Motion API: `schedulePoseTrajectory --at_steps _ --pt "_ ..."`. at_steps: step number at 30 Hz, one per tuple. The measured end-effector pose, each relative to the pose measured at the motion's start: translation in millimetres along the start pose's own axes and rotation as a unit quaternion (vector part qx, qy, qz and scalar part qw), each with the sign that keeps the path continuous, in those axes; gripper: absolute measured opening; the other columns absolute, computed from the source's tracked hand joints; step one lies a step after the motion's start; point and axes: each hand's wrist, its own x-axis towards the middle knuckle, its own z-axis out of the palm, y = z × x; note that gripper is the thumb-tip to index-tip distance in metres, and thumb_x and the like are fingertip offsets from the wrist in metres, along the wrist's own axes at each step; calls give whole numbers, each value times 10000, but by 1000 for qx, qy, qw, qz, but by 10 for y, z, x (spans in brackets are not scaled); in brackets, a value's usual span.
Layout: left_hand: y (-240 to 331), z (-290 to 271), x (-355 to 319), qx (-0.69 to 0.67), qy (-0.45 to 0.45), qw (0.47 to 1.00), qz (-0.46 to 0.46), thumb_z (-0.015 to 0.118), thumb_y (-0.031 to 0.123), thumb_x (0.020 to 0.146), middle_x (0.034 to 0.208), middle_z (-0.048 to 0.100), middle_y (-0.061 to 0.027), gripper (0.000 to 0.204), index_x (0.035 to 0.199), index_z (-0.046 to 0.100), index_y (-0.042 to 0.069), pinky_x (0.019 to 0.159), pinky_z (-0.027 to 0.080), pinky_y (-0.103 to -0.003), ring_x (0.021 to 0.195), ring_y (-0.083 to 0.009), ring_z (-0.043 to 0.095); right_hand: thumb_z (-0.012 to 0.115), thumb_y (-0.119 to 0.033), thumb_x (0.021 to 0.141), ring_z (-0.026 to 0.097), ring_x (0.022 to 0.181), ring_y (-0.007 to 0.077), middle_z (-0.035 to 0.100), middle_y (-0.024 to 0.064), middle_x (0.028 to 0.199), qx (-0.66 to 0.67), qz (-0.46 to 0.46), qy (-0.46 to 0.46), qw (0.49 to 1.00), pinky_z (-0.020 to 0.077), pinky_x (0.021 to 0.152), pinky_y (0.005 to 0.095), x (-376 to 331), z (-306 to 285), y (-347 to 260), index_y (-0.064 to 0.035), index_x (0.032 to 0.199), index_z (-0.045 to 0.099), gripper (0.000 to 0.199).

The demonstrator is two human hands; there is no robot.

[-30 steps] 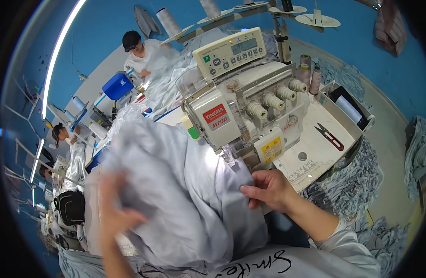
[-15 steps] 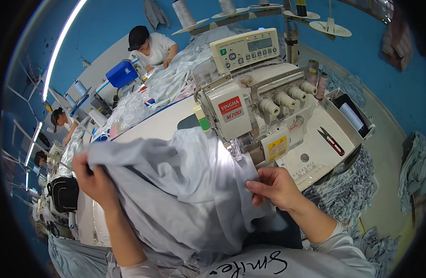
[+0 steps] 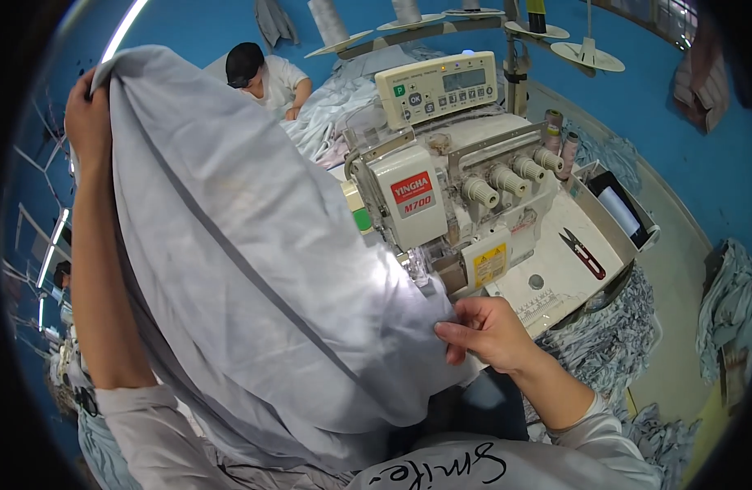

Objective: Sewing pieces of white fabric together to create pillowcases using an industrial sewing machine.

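A large piece of light grey fabric (image 3: 253,237) hangs between my two hands in front of an overlock sewing machine (image 3: 429,196). My left hand (image 3: 88,122) is raised high at the far left, its fingers closed round the fabric's upper corner. My right hand (image 3: 486,331) pinches the fabric's right edge between thumb and fingers, just below the machine's needle area. The cloth there lies at the lit presser foot (image 3: 415,265); whether it is under the foot, I cannot tell. The raised fabric hides most of the table's left side.
Red-handled thread snips (image 3: 584,255) lie on the machine table at the right. Thread cones (image 3: 328,23) stand on a rack behind the machine. A co-worker (image 3: 265,77) sits at the back left. Patterned cloth heaps (image 3: 609,327) fill a space below the table's right edge.
My left hand has swung up and to the left, lifting and spreading the fabric. It now covers the table and the machines at the left. My right hand has stayed nearly still.
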Motion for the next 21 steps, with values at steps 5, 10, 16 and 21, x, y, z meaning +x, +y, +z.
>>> schedulePoseTrajectory --at_steps 5,10,16,21 --pt "-619 -134 377 139 -51 988 -50 519 311 866 1055 639 -140 350 1100 628 75 854 441 -312 975 -262 607 661 -100 829 612 529 116 604 41 626 9 -1 -23 1000 504 508 229 -63 101 -30 13 777 582 147" --pt "471 -353 -1809 -144 -419 886 -135 722 310 736 1137 582 -170 629 1204 505 -49 915 425 -338 1053 -252 564 662 -96 829 615 551 119 608 45 645 21 10 26 999 508 531 232 1 -41 53 21 810 597 135" --pt "1124 -1594 -3592 -132 -507 850 -62 739 194 651 985 535 -164 450 988 549 -36 876 387 -375 945 -289 503 664 -94 828 612 546 121 607 46 658 31 10 -10 999 501 522 223 -16 62 -4 24 812 594 138" --pt "1068 -1244 -3057 -120 -184 959 -181 519 27 813 824 537 -107 86 880 547 -19 734 409 -274 782 -221 529 664 -99 829 606 534 116 604 45 644 27 -12 -7 1000 494 506 216 -1 61 28 18 794 580 148"
